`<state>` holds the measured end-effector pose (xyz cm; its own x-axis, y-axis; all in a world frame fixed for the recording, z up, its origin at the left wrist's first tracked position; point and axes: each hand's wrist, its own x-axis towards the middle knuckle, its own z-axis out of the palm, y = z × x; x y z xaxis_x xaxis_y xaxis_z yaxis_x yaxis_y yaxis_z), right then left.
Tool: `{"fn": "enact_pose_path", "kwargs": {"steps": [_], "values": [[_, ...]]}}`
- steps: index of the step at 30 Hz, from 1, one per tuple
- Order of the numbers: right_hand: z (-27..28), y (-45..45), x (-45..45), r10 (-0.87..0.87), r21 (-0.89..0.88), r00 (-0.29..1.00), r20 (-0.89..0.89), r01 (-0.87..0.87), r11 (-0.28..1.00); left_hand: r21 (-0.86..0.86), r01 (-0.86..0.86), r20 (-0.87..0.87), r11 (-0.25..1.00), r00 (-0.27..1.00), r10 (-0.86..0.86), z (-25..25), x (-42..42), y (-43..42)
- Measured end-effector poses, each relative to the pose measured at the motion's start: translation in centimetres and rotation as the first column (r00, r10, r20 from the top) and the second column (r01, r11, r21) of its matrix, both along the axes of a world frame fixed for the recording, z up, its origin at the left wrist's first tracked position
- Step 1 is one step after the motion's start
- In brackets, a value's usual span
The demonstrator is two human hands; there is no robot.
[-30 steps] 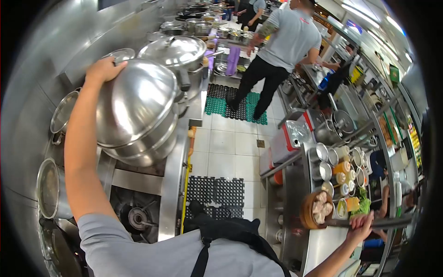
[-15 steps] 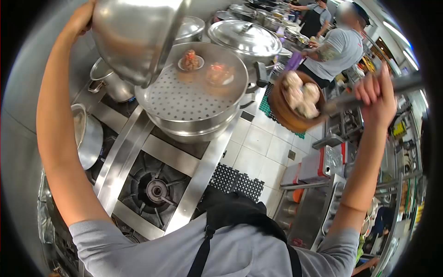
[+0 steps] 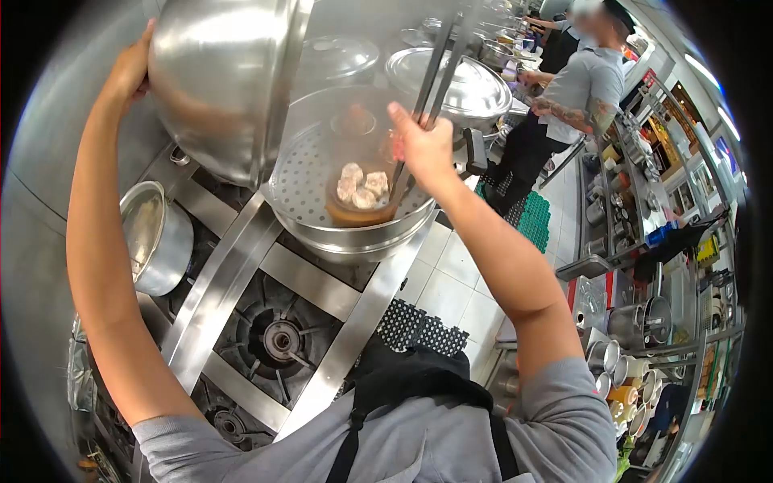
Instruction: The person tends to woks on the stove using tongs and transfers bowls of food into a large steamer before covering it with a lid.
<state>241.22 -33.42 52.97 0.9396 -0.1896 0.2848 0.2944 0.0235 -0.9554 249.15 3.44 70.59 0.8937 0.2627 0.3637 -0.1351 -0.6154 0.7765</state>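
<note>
My left hand [image 3: 131,71] grips the far side of a big domed steel lid [image 3: 213,88], held up on edge beside the steamer pot [image 3: 354,238]. In my right hand [image 3: 425,153] are long metal tongs [image 3: 435,72], their lower end at the side of a small round brown steamer basket [image 3: 348,216]. Several pale dumplings [image 3: 363,187] sit in this basket, which is over the perforated steamer tray [image 3: 298,173]; whether it touches the tray I cannot tell. Steam blurs a small dish of orange-topped food [image 3: 353,121] farther back on the tray.
A lidded pot [image 3: 451,80] stands behind the steamer. At left is an open pot [image 3: 157,237]; an unlit burner [image 3: 282,340] lies in front. A co-worker [image 3: 584,88] stands beyond, on the right. Shelves with pans [image 3: 636,318] line the right side.
My right hand has swung left with the tongs, bringing the steamer basket of dumplings from over the floor to the steamer tray. The lid stays raised in my left hand. More steam shows.
</note>
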Motion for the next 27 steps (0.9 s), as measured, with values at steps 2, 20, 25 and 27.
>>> {"fn": "enact_pose_path", "kwargs": {"steps": [2, 20, 25, 27], "values": [[-1.6, -0.7, -0.4, -0.014, -0.004, 1.000, 0.009, 0.014, 1.000, 0.017, 0.038, -0.049, 0.999, 0.998, -0.037, -0.5, 0.5, -1.6], [-8.2, -26.2, -34.0, -0.743, 0.031, 0.667, -0.058, 0.745, 0.666, 0.896, 0.280, -0.160, 0.345, 0.928, -0.338, -7.9, 3.2, -23.1], [-19.1, -25.9, -49.2, -0.896, -0.422, 0.210, -0.392, 0.824, 0.378, 0.920, 0.283, -0.146, 0.270, 0.890, -0.433, -8.9, 2.3, -24.2], [-23.7, -23.4, -53.7, -0.872, -0.436, 0.103, -0.479, 0.834, 0.338, 0.931, 0.276, -0.165, 0.240, 0.903, -0.398, -8.4, 1.2, -25.1]]}}
